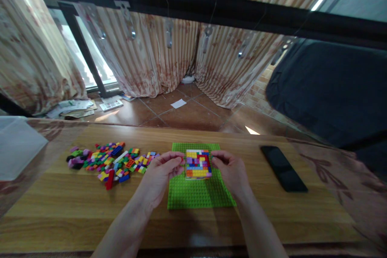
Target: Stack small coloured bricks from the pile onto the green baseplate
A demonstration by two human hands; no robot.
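A block of multicoloured toy bricks (198, 164) stands on a green studded baseplate (198, 197), near its upper middle. My left hand (166, 167) is beside the block's left side, its thumb and forefinger pinched on what looks like a small red brick (181, 159). On the opposite side is my right hand (228, 166), thumb and fingertips pressed together close to the block's right edge. A tiny dark spot shows at those fingertips, too small to name. Whether either hand touches the block, I cannot tell.
Loose bricks (111, 159) lie in a spread pile on the wooden table (75, 217), left of the baseplate. A black phone (283, 168) rests at the right. At the far left sits a whitish translucent container (19, 147). A dark bar (193, 6) crosses above.
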